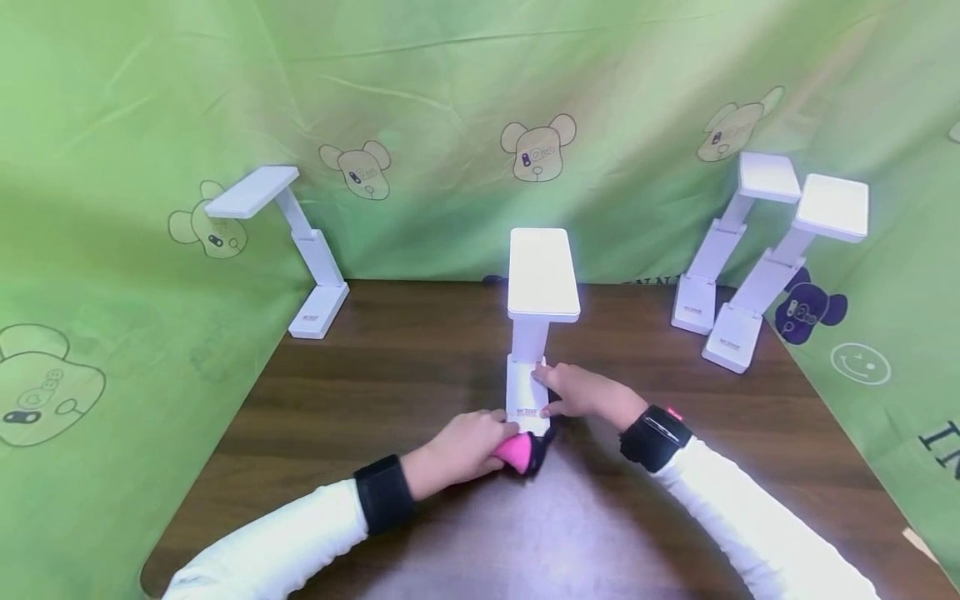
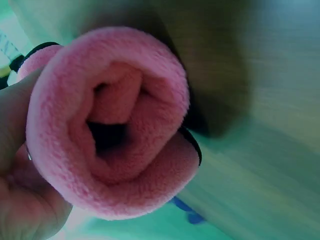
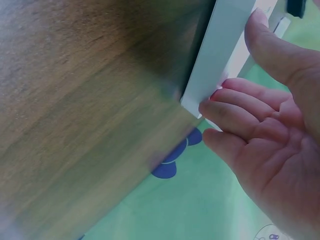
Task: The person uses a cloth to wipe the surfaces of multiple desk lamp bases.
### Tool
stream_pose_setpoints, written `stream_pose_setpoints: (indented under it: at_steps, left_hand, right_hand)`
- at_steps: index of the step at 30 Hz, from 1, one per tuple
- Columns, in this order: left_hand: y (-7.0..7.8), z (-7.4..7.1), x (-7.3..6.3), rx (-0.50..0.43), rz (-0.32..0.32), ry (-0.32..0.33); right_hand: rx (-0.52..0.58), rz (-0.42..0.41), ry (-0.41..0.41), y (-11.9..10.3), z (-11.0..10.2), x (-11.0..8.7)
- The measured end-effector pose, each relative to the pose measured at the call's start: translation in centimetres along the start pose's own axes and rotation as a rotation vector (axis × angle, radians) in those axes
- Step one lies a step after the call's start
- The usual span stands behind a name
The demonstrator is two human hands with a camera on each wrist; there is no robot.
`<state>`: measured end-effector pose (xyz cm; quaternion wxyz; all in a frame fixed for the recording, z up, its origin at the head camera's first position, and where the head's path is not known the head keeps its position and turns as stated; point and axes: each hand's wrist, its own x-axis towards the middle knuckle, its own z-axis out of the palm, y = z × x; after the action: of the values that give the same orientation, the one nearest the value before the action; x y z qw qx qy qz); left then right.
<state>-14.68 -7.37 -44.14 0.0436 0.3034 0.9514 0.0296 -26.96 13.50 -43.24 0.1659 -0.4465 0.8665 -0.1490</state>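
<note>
A white desk lamp point(image 1: 543, 271) with a lit panel stands in the middle of the table. My left hand point(image 1: 468, 446) grips a rolled, fleecy pink cloth point(image 2: 107, 195) with black edging, and its dark part overlaps the near end of the lamp's base in the head view. That pink roll fills much of the left wrist view and hides most of my fingers. At the lamp's right side, my right hand point(image 1: 581, 390) holds the lower part. Its thumb point(image 3: 270, 45) lies against the white body in the right wrist view, with bent fingers along the edge.
Another white lamp point(image 1: 318, 258) stands at the back left. Two more, a rear lamp point(image 1: 712, 250) and a front lamp point(image 1: 765, 279), stand close together at the back right. A green printed curtain point(image 1: 450, 100) hangs around the wooden table point(image 1: 405, 358).
</note>
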Motion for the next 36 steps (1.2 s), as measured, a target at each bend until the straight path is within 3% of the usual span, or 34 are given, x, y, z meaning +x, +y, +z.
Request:
stream_pose_setpoints:
  at_steps: [3, 6, 10, 14, 18, 21, 24, 27, 31, 33, 36]
  left_hand:
    - [-1.0, -0.1, -1.3, -0.050, -0.050, 0.004]
    - [-0.4, -0.2, -1.3, 0.035, -0.053, -0.018]
    - [2.0, -0.4, 0.3, 0.218, 0.059, -0.034]
    - [4.1, -0.3, 2.6, 0.325, 0.206, 0.014]
    - [4.6, -0.2, 4.2, 0.347, 0.229, 0.075]
    - [4.1, 0.1, 4.0, 0.280, 0.187, 0.079]
    - [2.6, 0.4, 2.5, 0.175, 0.122, 0.048]
    - [0.0, 0.5, 0.4, 0.033, 0.062, 0.030]
    - [-4.1, -0.3, -1.6, -0.212, -0.008, 0.025]
    - [-6.1, -1.0, -1.9, -0.341, -0.101, 0.047]
    - [-8.3, -1.5, -1.0, -0.489, -0.322, 0.150]
  right_hand:
    - [0.004, 0.035, -0.012, 0.0, 0.1, -0.1]
    - [-0.004, 0.040, -0.013, -0.1, 0.1, 0.0]
    - [-0.021, -0.001, 0.009, -0.1, -0.2, 0.0]
    - [-0.010, 0.006, 0.014, -0.1, -0.2, 0.0]
    - [0.023, 0.039, 0.005, -0.4, -0.2, -0.1]
    - [0.041, 0.057, 0.003, -0.7, 0.1, -0.2]
    - [0.018, 0.031, 0.005, -0.7, 0.6, 0.0]
    - [-0.009, 0.008, -0.002, -0.5, 1.0, 0.2]
    - [0.000, 0.053, -0.030, -0.4, 0.9, 0.1]
    - [0.003, 0.081, -0.038, -0.4, 0.7, 0.0]
    - [-0.003, 0.092, -0.034, -0.4, 0.3, -0.1]
